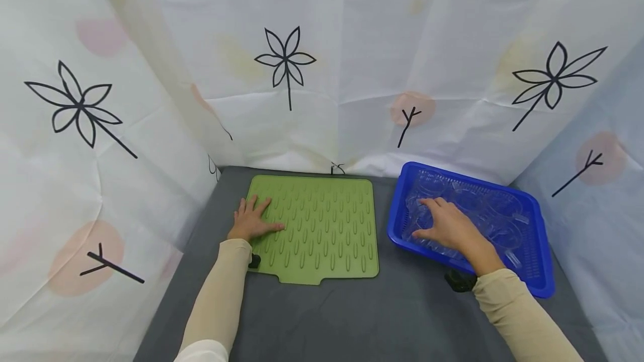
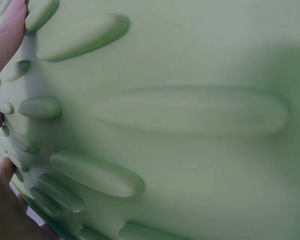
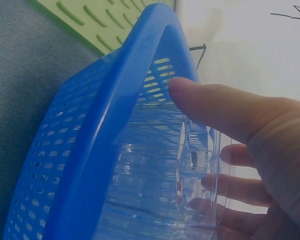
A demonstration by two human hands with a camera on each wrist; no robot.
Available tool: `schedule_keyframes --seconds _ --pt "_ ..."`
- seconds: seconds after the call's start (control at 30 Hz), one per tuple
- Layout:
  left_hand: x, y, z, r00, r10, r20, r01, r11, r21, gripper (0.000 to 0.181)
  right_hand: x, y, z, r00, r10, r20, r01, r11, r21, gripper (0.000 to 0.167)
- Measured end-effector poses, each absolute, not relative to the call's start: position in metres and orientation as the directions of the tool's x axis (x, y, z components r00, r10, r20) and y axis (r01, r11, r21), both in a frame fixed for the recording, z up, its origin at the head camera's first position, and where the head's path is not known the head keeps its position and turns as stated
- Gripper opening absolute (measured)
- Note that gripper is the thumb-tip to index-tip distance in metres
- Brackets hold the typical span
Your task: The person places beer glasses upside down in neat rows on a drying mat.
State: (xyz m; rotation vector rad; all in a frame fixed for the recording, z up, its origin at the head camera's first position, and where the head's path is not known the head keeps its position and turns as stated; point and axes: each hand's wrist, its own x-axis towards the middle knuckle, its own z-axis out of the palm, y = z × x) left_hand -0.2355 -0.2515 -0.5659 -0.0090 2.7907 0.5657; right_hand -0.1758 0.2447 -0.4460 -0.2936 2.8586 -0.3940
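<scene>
A green mat [image 1: 322, 228] with raised oblong ridges and a tab on its near edge lies flat on the dark table. My left hand [image 1: 253, 221] rests on its left side, fingers spread; the left wrist view shows the ridges up close. To the right, a blue perforated basket [image 1: 540, 239] holds several clear, round-rimmed vessels [image 1: 503, 233]. My right hand [image 1: 448, 227] reaches over the basket's left part, thumb and fingers wide apart. In the right wrist view its fingers lie behind a clear vessel [image 3: 194, 165] with the thumb nearer; firm contact cannot be made out.
The dark grey table [image 1: 352, 323] runs towards me in front of the mat and basket. White cloth [image 1: 347, 71] printed with flowers and twigs hangs behind and on both sides. The basket's raised rim [image 3: 102, 117] surrounds the vessels.
</scene>
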Motion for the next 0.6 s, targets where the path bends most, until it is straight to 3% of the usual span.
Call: schedule_keyframes --seconds 0.6 --pt "-0.238 -0.252 -0.569 -0.958 0.05 -0.284 -0.064 0.923 0.379 0.103 -0.177 0.244 -0.431 -0.951 -0.251 -0.183 -0.191 0.937 -0.291 0.082"
